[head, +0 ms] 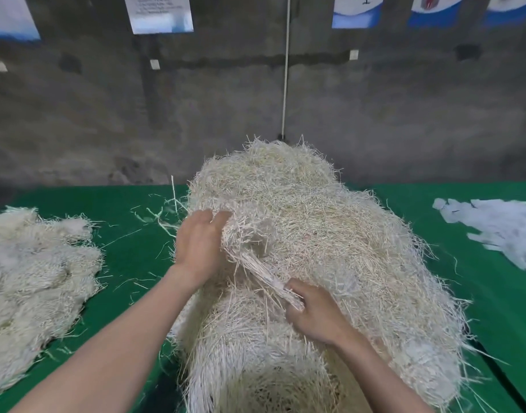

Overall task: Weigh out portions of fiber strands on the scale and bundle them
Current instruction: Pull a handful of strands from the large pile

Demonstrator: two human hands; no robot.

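Observation:
A big heap of pale fiber strands (330,234) rises in the middle of the green table (136,239). My left hand (197,245) reaches into the heap's left flank, fingers curled round a clump of strands. My right hand (312,311) grips the near end of a tight bunch of strands (261,274) that runs up and left toward my left hand. No scale shows in the head view.
A second, flatter pile of fiber (32,278) lies at the left edge. White paper scraps (500,231) lie at the right. Loose strands (163,216) are scattered behind my left hand. A grey concrete wall with posters and a white cord (285,70) stands behind.

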